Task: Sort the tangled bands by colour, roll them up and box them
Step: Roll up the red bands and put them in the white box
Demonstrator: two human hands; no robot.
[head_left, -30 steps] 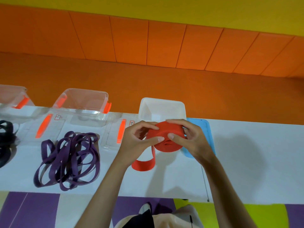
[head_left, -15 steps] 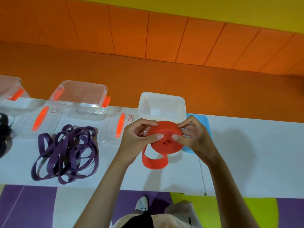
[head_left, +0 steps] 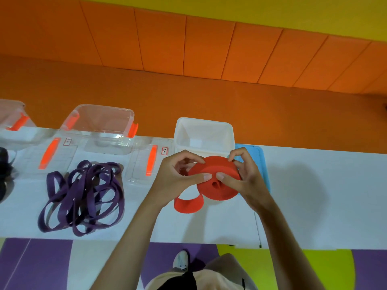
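View from above onto a long white table. Near the middle, both hands hold a red band roll, a thick disc of wound band with a small hole at its centre, raised above the tabletop.

The left hand pinches the roll from nine o'clock, with its thumb pressed on the near face and its fingers curled over the far rim. The right hand pinches it from three o'clock in the same way. The two thumb tips nearly meet on the face.

A loose end of the red band curls in a short loop at seven o'clock of the roll. Whether it touches the table cannot be told.

An open white box stands just behind the roll at twelve o'clock. A blue lid lies flat at two o'clock, partly under the right hand.

Well apart at nine o'clock lies a tangled heap of purple bands. Behind the heap, at twelve o'clock, stands an open clear box with orange clips. Clear lids with orange strips lie flat on either side of it.

At the far left edge, black bands are cut off by the frame.
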